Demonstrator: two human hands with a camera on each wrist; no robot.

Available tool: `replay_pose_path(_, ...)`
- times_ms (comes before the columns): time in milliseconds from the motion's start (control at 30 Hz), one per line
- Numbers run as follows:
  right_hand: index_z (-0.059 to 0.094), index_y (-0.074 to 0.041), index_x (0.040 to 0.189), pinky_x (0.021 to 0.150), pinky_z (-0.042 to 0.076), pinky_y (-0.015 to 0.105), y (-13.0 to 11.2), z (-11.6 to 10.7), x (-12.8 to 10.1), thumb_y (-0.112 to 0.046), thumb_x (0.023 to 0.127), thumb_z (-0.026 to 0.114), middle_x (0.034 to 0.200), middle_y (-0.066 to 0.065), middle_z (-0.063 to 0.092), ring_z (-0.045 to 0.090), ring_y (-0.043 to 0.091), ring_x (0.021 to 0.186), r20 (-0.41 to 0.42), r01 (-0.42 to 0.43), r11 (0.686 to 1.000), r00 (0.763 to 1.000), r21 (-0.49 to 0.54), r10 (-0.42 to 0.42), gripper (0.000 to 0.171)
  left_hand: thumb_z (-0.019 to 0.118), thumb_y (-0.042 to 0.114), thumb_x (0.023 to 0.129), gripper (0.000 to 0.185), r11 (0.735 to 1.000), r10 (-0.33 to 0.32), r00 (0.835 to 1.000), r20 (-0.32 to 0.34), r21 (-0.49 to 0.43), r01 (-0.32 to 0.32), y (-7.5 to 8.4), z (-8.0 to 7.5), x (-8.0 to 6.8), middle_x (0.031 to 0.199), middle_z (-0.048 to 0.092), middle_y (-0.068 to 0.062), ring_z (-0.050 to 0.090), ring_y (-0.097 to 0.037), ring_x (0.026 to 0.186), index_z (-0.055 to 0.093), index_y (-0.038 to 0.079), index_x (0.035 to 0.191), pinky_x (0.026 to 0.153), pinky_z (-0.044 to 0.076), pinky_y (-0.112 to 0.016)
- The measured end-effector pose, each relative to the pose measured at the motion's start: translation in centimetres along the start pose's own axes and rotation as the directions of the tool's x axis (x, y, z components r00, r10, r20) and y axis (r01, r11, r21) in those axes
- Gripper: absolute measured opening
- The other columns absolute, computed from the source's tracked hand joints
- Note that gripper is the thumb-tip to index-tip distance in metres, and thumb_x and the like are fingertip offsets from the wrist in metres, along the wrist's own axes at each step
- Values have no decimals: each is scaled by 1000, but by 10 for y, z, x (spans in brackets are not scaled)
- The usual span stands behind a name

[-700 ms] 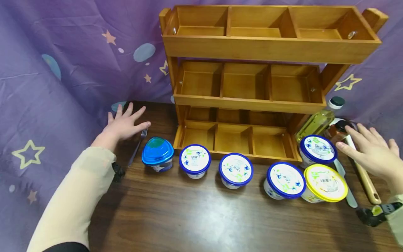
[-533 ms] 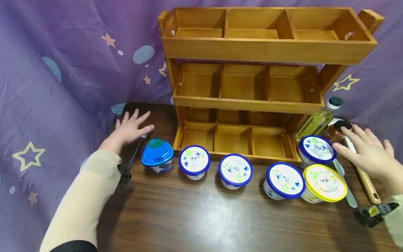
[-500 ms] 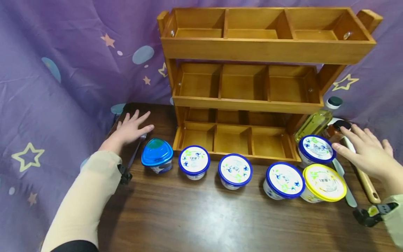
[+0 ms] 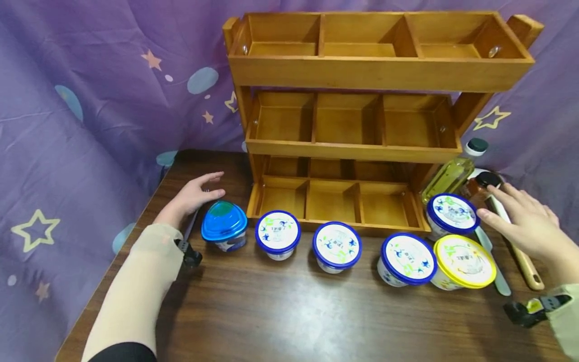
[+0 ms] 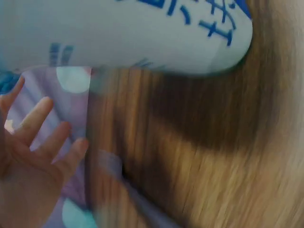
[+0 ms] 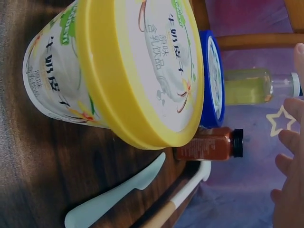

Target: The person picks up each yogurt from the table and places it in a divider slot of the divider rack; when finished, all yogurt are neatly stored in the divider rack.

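Observation:
My left hand (image 4: 194, 193) hovers open just left of the blue domed-lid cup (image 4: 224, 225), fingers pointing right, over a fork (image 4: 193, 220). In the left wrist view the hand (image 5: 33, 161) is spread beside that cup's white wall (image 5: 142, 33). My right hand (image 4: 526, 221) is open, fingers stretched toward a small red-brown jar (image 4: 479, 188) and a blue-lidded tub (image 4: 452, 215). The right wrist view has the yellow-lidded tub (image 6: 128, 71) close up, the jar (image 6: 211, 146) behind it, and my fingertips (image 6: 289, 142) at the right edge.
A three-tier wooden rack (image 4: 362, 125) with bare compartments stands at the back. Three more blue-lidded tubs (image 4: 336, 245) line its front, and a yellow-lidded tub (image 4: 463, 262). An oil bottle (image 4: 452, 173), a white spatula (image 4: 493, 261) and a wooden-handled tool (image 4: 524, 264) lie at the right. Purple starred cloth (image 4: 90, 110) surrounds the table.
My left hand has come nearer and right, from the table's far left corner to beside the blue domed cup. My right hand has barely shifted.

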State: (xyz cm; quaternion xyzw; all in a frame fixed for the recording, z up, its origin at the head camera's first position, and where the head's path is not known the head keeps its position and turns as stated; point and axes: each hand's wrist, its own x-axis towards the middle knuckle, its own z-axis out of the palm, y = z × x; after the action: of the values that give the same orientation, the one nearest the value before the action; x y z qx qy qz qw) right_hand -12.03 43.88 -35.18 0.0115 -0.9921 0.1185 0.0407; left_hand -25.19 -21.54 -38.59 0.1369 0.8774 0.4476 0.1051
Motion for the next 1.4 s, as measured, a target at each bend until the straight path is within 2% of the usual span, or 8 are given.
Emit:
replay_pose_path(133,11,-2,148,92,3,75,1,3,-5,-42,98,41,147,36,4,-1,55,133,5,-15,1000,1000,4,15,71,60,18,93,54,988,2,999,54,-151,6,-2,12,-1,137,42,-27,43,-40,124,39,1,140,100,37,-50)
replay_pose_path(267,13,0,147,93,2,74,3,4,-6,-38,98,43,147,36,4,-2,54,133,-7,-11,999,1000,41,11,69,56,17,95,55,929,-41,997,68,-364,63,-14,20,6,139,36,-29,39,-43,125,34,3,143,100,35,-52)
replay_pose_path(333,15,0,147,93,3,74,3,5,-5,-36,98,44,147,35,4,-1,53,134,-8,-3,998,1000,57,3,68,56,16,95,55,916,-60,997,55,-394,77,-18,22,8,139,36,-29,39,-43,126,33,3,143,101,34,-52)
replay_pose_path(500,14,-1,148,91,3,75,2,2,-2,-35,99,44,148,35,3,-1,55,133,5,12,998,1000,69,-12,66,57,23,94,54,965,-78,995,69,-244,93,-21,22,11,138,43,-22,41,-36,126,38,9,143,103,32,-51)
replay_pose_path(600,13,-2,148,92,2,75,2,1,-2,-35,99,43,148,34,2,-2,55,133,7,13,997,1000,78,-14,67,56,25,95,53,981,-73,991,113,-170,91,-22,22,14,138,44,-20,40,-36,127,37,11,143,104,30,-53)
replay_pose_path(800,16,-2,148,91,2,76,0,1,-1,-35,98,44,148,33,5,0,55,133,1,13,995,1000,102,-13,66,53,26,96,55,983,-88,975,205,-140,119,-20,28,18,141,42,-17,36,-35,130,33,14,145,105,27,-55)
replay_pose_path(1167,20,-1,147,90,7,76,-5,3,2,-36,98,44,147,34,11,6,56,132,-1,13,995,1000,98,-13,65,50,31,96,58,994,-62,951,303,-70,87,-15,33,22,144,35,-21,31,-40,131,26,19,148,104,23,-61)
replay_pose_path(1400,18,-4,148,85,9,79,-3,7,-5,-38,93,56,147,35,9,6,61,128,76,10,996,997,90,-17,75,53,39,93,64,993,-51,938,344,-80,83,-10,45,27,146,30,-19,30,-40,132,25,23,148,104,23,-60)
